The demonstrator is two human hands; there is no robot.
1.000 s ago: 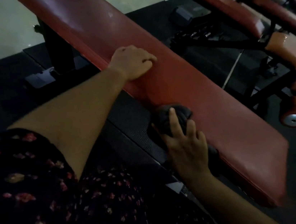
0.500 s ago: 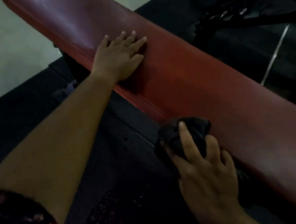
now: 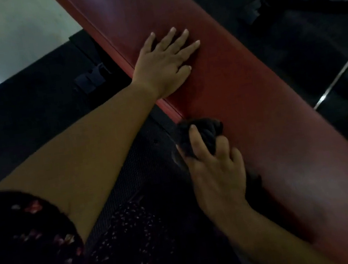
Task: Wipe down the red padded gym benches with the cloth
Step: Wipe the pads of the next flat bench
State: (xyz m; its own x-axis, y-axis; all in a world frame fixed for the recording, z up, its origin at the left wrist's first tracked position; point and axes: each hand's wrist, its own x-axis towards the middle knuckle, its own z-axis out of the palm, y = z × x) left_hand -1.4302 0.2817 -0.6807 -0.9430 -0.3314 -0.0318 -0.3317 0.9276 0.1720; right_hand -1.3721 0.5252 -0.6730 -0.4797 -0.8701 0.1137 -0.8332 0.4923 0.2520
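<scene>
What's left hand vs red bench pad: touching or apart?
Touching. Head view shows the left hand lying flat, palm down, on the red bench pad.

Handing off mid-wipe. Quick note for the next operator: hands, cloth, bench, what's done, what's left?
Left hand: flat, fingers spread, resting on the red bench pad.
Right hand: grips the bunched dark cloth against the pad's near edge, closer to the person than the left hand.
Done: cannot tell; the dim view shows no wiped patch.
Left: probably the pad's top and far side.
</scene>
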